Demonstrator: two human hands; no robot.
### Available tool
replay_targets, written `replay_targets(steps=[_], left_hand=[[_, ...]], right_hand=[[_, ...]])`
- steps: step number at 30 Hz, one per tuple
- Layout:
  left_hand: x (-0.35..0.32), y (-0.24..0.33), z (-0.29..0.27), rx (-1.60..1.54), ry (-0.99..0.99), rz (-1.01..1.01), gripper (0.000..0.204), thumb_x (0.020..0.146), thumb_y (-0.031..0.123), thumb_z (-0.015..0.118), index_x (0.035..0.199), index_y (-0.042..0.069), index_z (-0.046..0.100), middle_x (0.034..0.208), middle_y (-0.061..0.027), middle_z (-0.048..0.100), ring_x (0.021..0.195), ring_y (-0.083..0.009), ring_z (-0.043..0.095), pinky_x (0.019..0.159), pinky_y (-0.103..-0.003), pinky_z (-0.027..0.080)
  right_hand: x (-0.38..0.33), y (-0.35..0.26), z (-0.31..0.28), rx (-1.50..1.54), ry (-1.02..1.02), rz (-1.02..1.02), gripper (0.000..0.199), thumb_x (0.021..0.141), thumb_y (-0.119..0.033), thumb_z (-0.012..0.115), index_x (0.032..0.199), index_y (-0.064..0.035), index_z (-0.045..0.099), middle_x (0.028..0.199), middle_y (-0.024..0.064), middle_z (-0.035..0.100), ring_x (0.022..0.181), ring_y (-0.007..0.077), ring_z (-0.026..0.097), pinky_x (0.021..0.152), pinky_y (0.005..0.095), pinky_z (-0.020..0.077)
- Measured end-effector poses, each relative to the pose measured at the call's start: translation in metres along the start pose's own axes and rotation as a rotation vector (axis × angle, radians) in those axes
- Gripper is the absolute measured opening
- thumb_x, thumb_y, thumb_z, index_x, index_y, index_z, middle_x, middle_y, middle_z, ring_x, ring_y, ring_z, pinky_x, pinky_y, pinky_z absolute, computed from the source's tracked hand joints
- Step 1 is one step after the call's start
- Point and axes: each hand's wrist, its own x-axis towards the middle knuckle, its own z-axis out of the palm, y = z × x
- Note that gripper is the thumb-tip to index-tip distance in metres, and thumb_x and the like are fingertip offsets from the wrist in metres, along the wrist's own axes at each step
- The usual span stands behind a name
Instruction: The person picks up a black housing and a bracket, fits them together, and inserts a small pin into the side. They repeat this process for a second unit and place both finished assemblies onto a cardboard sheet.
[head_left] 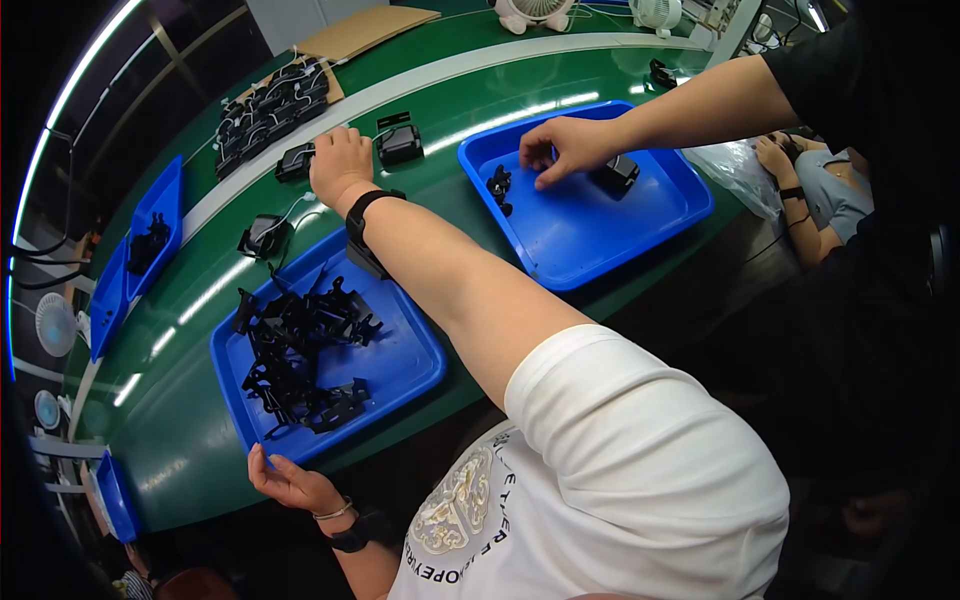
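My right hand [340, 165] reaches far across the green belt, fingers curled down onto the white strip between two small black boxy units [400, 143] [295, 160] with white cables. What lies under its fingers is hidden. A black band sits on that wrist. My left hand [290, 485] is palm up with fingers apart at the near rim of a blue tray [415, 350]. It holds nothing. The tray carries a pile of black plastic clip parts [300, 355].
Another person's hand [565, 148] reaches into a second blue tray [600, 240] holding a black box [620, 172] and small black parts [499, 187]. More black units [270, 110] lie at the back left. Blue trays [150, 240] line the far belt edge; fans [535, 12] stand behind.
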Motion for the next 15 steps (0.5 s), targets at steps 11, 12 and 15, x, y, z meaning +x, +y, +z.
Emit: replay_targets(steps=[11,12,15], left_hand=[[-0.004,-0.006,0.0,-0.043,0.045,0.065,0.02,0.094,0.007,0.041,0.112,0.0,0.044,0.114,-0.0109,0.049,0.104,-0.0193,0.049,0.093,-0.031,0.04],[-0.004,-0.007,0.0,-0.046,0.04,0.06,0.02,0.094,0.007,0.041,0.112,0.0,0.044,0.114,-0.0109,0.049,0.104,-0.0193,0.049,0.093,-0.031,0.04],[-0.002,-0.005,-0.001,-0.025,0.052,0.047,0.017,0.093,0.006,0.04,0.109,0.0,0.042,0.114,-0.0131,0.048,0.104,-0.0223,0.048,0.093,-0.033,0.039]], right_hand=[[0.015,0.015,0.009,-0.054,0.02,0.07,0.018,0.075,-0.022,0.058,0.088,-0.0103,0.06,0.095,0.0089,0.056,0.094,0.0279,0.051,0.081,0.0406,0.0374],[0.015,0.015,0.01,-0.063,0.005,0.076,0.018,0.075,-0.022,0.057,0.089,-0.0103,0.06,0.095,0.0088,0.056,0.094,0.0278,0.051,0.081,0.0406,0.0374],[0.018,0.015,0.013,-0.051,-0.008,0.07,0.018,0.075,-0.022,0.057,0.089,-0.0101,0.06,0.095,0.0089,0.056,0.095,0.0276,0.051,0.082,0.0405,0.0374]])
